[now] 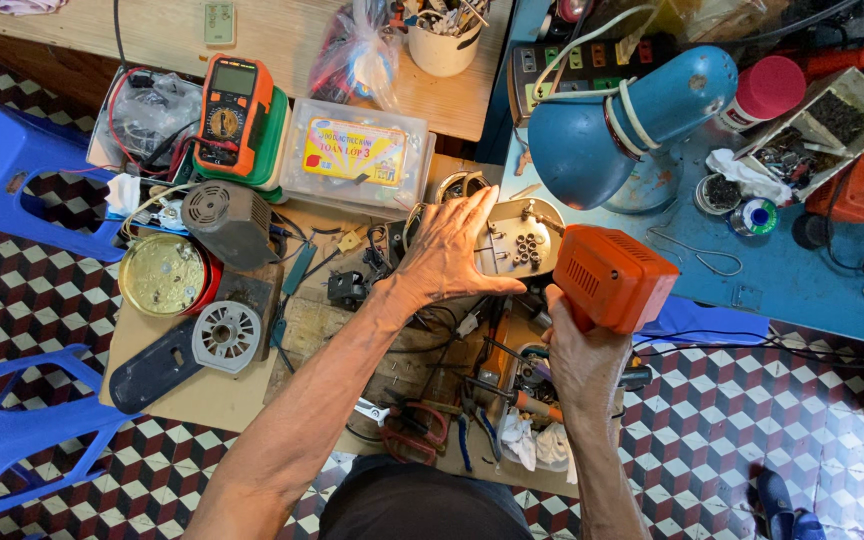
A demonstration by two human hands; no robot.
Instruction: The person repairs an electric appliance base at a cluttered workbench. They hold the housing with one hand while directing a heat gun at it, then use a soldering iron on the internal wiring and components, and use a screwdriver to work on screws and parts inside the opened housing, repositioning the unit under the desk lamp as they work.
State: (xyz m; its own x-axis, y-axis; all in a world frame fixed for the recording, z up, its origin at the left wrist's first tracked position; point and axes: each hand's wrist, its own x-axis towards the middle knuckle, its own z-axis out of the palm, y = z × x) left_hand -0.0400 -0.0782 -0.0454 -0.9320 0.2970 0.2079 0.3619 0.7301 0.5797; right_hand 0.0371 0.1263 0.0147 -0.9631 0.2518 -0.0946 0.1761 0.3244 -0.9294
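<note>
Here, at the left of the cluttered wooden desk (202,395) sit a round brass-coloured tin lid (162,274) and an orange-cased multimeter (234,115). Further right, the left hand (449,250) lies flat with fingers spread, pressing on a small metal part just beside a white dish of dark screws (524,240). The right hand (582,352) is wrapped tightly around the grip of an orange plastic soldering gun (610,277), held under a blue metal desk lamp (622,125).

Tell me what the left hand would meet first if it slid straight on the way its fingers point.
The left hand lies flat, fingers aimed up and slightly right. Just past the fingertips sits the round metal rim of a part, then the clear plastic box with a yellow label. Depth is unclear, so the hand may pass above them.
</note>
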